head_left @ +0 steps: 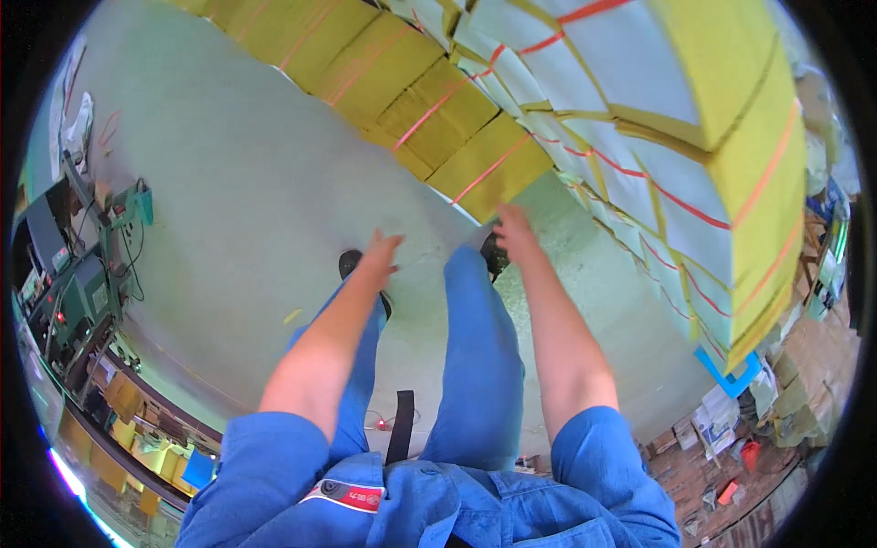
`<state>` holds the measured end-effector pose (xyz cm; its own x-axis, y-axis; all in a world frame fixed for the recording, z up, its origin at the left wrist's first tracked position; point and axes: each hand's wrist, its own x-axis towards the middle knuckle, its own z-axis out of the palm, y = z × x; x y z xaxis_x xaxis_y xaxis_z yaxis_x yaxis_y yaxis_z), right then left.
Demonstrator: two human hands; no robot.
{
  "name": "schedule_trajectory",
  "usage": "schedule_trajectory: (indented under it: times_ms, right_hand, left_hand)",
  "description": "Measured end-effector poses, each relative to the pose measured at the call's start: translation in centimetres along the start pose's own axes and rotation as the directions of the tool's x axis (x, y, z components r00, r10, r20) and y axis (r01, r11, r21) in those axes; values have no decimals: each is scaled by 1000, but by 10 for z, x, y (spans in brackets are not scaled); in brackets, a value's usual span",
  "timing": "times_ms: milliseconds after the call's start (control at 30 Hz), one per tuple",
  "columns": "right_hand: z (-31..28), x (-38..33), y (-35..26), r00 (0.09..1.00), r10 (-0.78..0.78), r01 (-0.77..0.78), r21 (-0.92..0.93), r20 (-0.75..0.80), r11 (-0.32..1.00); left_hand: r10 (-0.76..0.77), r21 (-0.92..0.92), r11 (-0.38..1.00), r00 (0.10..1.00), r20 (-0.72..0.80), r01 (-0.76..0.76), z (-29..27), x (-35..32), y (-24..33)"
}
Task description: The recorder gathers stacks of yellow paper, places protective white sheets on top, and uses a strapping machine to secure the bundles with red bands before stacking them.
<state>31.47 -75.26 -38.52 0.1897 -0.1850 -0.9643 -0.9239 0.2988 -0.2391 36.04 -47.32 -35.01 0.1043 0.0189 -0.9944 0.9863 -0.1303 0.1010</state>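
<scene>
My left hand [382, 255] hangs above the floor in front of me, its fingers apart with nothing in them. To its right, my right hand [515, 232] reaches forward with loosely spread fingers and holds nothing I can see. Nearest to the right hand is the end carton of a row of yellow-brown cartons [489, 167] tied with red string. Whether the fingertips touch it I cannot tell; they appear apart from it. A tall stack of yellow and white cartons [630, 173], also bound with red string, rises on the right.
Grey-green floor [219, 228] spreads to the left. Dark machinery with cables [78, 265] stands at the far left. A blue handle-like frame [735, 373] pokes out below the tall stack. Brown paper or cardboard [813, 370] and scraps lie at the lower right.
</scene>
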Motion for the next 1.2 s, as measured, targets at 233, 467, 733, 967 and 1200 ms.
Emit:
schedule_trajectory:
  times_ms: [233, 467, 733, 967, 1200]
  right_hand:
    - [68, -237, 58, 900, -117, 250, -276, 421, 928]
    - [150, -396, 79, 731, 167, 404, -618, 661, 675]
    - [165, -322, -24, 936, -206, 349, -837, 286, 422]
    - [387, -356, -17, 884, -100, 433, -882, 456, -187]
    - [604, -373, 63, 781, 156, 562, -571, 605, -598]
  left_hand:
    - [275, 109, 961, 825, -494, -255, -306, -165, -131]
    - [-181, -231, 973, 696, -694, 23, -360, -370, -450]
    - [467, 484, 840, 778, -420, -243, -305, -382, -563]
    - [-250, -783, 354, 755, -606, -512, -313, -458, -545]
    - [-271, -862, 237, 821, -502, -449, -391, -453, -600]
